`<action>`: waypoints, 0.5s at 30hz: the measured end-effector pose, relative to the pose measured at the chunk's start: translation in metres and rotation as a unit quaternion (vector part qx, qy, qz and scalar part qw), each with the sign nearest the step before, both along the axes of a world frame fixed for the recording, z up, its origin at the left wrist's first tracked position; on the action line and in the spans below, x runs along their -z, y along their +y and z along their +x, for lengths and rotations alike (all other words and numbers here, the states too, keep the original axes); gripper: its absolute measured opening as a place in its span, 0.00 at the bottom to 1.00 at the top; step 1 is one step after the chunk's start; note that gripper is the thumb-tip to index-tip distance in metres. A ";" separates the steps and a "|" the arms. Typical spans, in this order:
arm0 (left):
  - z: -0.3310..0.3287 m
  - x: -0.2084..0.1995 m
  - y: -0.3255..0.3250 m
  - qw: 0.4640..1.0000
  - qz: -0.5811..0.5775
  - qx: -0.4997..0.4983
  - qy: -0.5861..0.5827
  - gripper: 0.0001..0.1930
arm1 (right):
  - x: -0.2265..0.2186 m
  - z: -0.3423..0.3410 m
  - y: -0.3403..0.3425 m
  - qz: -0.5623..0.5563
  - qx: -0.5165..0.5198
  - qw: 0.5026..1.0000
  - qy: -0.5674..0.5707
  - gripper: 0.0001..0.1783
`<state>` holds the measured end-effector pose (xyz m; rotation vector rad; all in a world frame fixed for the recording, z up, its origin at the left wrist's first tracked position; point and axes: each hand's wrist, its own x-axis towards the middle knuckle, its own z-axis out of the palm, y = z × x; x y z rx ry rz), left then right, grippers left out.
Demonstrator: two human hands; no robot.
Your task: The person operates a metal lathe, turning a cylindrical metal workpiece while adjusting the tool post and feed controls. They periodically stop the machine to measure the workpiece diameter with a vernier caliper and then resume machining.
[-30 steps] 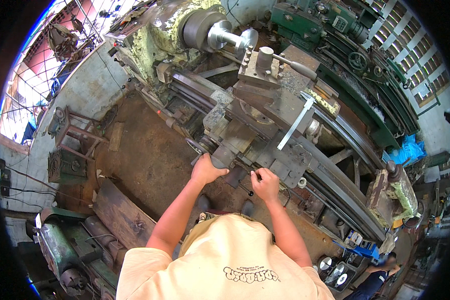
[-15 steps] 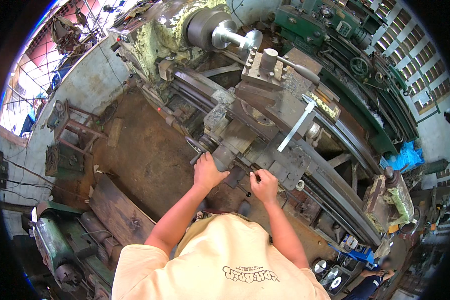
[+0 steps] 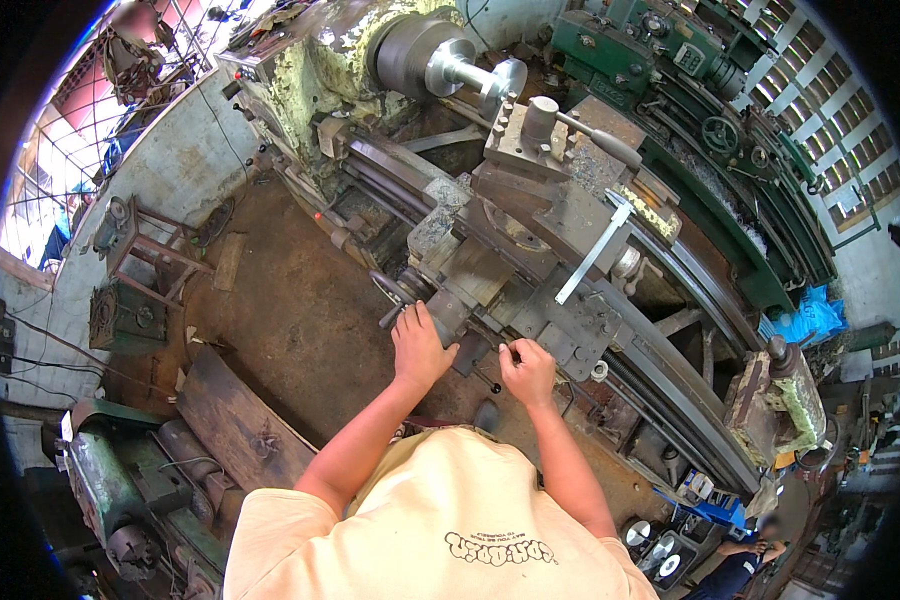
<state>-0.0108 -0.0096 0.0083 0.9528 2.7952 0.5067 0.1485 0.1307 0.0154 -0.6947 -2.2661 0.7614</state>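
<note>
My left hand is closed around the round hub of a handwheel on the lathe carriage, its thumb pointing right. To its right, my right hand has curled fingers on the end of a small lever on the carriage front; the fingers partly hide the grip. A shiny spool-shaped metal workpiece is held in the dark lathe chuck. Beside it stands the tool post with its long clamping handle. A caliper lies across the carriage top.
The tailstock stands at the right end of the lathe bed. Behind is a green lathe, with a blue plastic bag near its end. Another green machine and a wooden board are at lower left. A person is at lower right.
My left hand has shifted slightly right and down on the handwheel hub. My right hand stays at the lever. A blurred head has come into view beyond the window grille at upper left.
</note>
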 end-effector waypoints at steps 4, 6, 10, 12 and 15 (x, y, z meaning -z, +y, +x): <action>0.005 0.005 0.000 1.000 0.002 0.008 0.022 0.55 | 0.000 0.000 0.000 0.002 0.001 1.000 -0.002 0.10; 0.007 0.007 -0.001 0.999 0.005 0.014 0.031 0.54 | 0.000 0.000 0.000 0.006 0.003 1.000 -0.005 0.11; 0.012 0.008 -0.002 0.999 0.020 0.025 0.041 0.53 | -0.001 0.000 0.000 0.007 0.004 1.000 -0.003 0.11; 0.014 0.008 -0.002 0.998 0.026 0.028 0.044 0.53 | 0.000 0.000 0.000 0.009 0.002 1.000 0.000 0.11; 0.016 0.011 -0.002 0.998 0.033 0.025 0.053 0.53 | -0.001 0.000 0.000 0.010 0.001 1.000 0.002 0.11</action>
